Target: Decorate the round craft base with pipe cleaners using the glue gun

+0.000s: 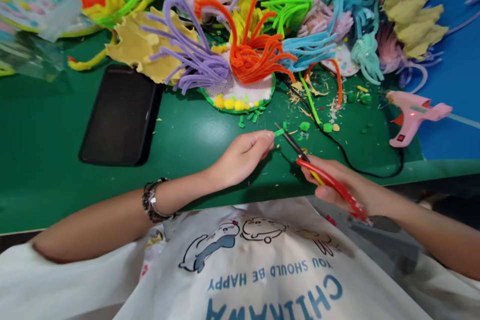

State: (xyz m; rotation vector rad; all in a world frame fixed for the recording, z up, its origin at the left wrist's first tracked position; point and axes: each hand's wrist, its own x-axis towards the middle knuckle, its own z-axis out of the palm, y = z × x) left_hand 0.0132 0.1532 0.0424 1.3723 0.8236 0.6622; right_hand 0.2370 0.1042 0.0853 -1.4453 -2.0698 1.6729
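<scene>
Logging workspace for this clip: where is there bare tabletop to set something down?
The green table shows bare left of the phone and, nearly so, between phone and left hand. Crowded: the far side, heaped with fuzzy bundles, and the scrap-strewn patch beyond the scissors.

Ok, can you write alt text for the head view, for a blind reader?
A left hand pinches a small green strip beside scissors in the right hand, over a green table. Fuzzy orange stems lie beyond, a black phone left, a pink glue gun right.
</scene>
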